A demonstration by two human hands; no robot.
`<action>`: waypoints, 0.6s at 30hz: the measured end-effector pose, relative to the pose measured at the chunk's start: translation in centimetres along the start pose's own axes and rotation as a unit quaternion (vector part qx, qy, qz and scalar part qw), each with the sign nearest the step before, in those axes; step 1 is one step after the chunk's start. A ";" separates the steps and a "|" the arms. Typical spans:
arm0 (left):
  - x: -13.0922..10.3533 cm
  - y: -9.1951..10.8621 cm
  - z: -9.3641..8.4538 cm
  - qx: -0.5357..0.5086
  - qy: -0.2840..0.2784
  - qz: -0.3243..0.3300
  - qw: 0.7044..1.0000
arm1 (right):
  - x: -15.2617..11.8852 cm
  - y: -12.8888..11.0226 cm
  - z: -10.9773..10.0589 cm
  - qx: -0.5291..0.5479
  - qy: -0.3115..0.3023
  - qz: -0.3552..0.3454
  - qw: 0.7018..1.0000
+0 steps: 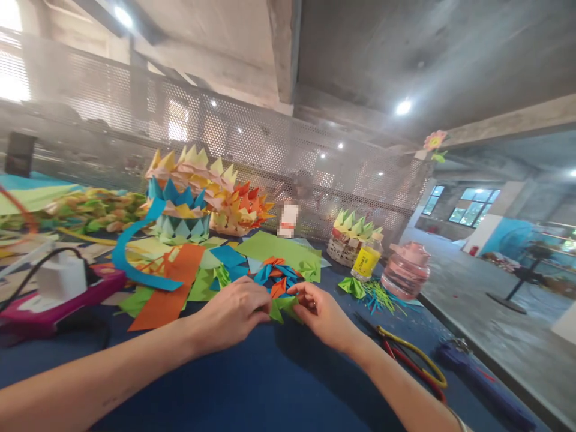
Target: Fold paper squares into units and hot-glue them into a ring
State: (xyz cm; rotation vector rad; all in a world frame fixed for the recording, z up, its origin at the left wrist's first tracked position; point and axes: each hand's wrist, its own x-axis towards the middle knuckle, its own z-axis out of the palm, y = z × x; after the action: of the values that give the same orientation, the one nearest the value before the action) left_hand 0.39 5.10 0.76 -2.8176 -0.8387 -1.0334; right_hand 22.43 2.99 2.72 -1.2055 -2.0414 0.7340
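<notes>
Between my two hands is a piece of folded green paper (284,307), low over the blue tabletop. My left hand (240,307) has its fingers closed at the paper's left edge. On the opposite edge, my right hand (320,313) pinches the paper between thumb and fingers. Just behind it lies a ring of folded blue and orange paper pieces (278,275), partly hidden by my hands. Loose green folded pieces (310,271) rest beside the ring. A large green sheet (256,247) is spread behind.
Scissors (418,360) with yellow and red handles lie right, near a blue tool (483,378). A yellow-labelled bottle (366,261) and pink jug (405,271) stand at the right edge. Folded-paper baskets (182,210) stand back left. A magenta power strip (67,303) sits left, near an orange strip (173,288).
</notes>
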 end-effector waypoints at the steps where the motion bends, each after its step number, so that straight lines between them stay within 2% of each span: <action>1: 0.0 0.0 0.0 0.000 0.001 0.001 1.000 | 0.1 0.1 0.0 -0.005 0.006 -0.002 1.000; 8: -0.1 0.1 0.3 -0.006 0.004 0.019 1.000 | 0.4 1.0 -0.9 -0.099 0.085 -0.034 0.991; 12: -0.1 0.2 0.3 -0.010 0.007 0.024 1.000 | 0.1 0.9 -1.3 -0.138 0.061 -0.060 0.987; 15: -0.1 0.1 0.3 -0.013 0.005 0.020 1.000 | 0.2 0.9 -1.5 -0.147 0.066 -0.049 0.986; 18: -0.1 0.1 0.2 -0.013 0.001 0.013 1.000 | 0.5 1.1 -2.0 -0.150 0.113 -0.013 0.982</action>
State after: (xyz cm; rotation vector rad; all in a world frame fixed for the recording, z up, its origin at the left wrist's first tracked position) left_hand 0.52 4.97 0.51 -2.8409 -0.7913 -1.0515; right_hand 24.34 4.13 3.27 -1.3572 -2.0192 0.2649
